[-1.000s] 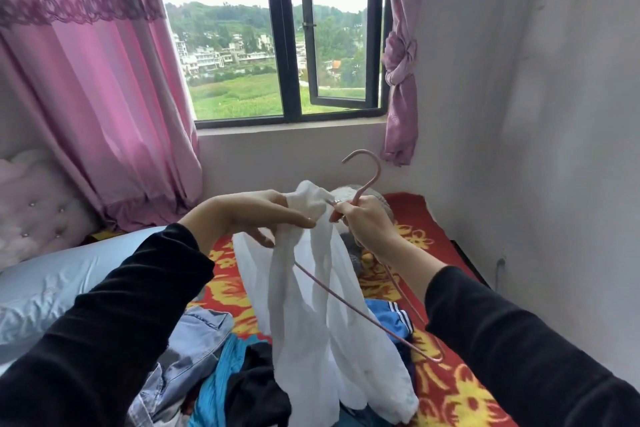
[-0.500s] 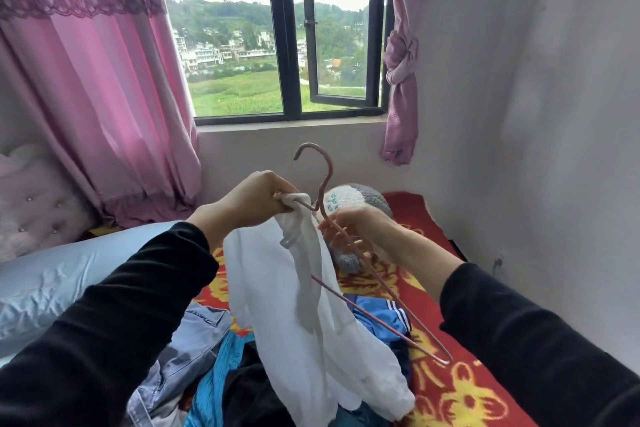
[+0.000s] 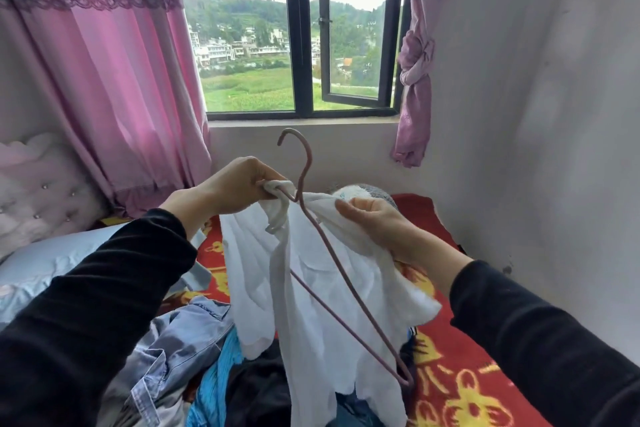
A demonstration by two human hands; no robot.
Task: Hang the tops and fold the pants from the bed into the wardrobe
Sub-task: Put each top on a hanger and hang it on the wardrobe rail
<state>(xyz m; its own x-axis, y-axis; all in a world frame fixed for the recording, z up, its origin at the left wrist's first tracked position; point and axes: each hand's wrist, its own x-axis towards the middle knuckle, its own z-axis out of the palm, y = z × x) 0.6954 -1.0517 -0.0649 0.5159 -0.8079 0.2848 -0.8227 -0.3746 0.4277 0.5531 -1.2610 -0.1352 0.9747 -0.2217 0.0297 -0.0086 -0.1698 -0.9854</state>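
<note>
While daylight is coming through the window (image 3: 294, 28) at the upper centre of the frame, the bed (image 3: 460, 388) is filling the lower half, its red and yellow blanket showing at lower right. Pink curtains (image 3: 100, 55) are hanging at upper left, and a knotted one is hanging at the window's right edge. A pile of clothes (image 3: 194, 357) is lying on the bed at lower centre: denim, bright blue and black pieces, touching one another. Above it, near the middle of the frame, a white top (image 3: 322, 315) is hanging in the air, draped partly over a pink wire hanger (image 3: 332, 253) whose hook is pointing up toward the sill. The left hand (image 3: 232, 187) is pinching shut on a bunched bit of the white top right beside the hanger's neck. The right hand (image 3: 377, 218) is gripping a fold of the same top on the hanger's other side. Both sleeves are black.
</note>
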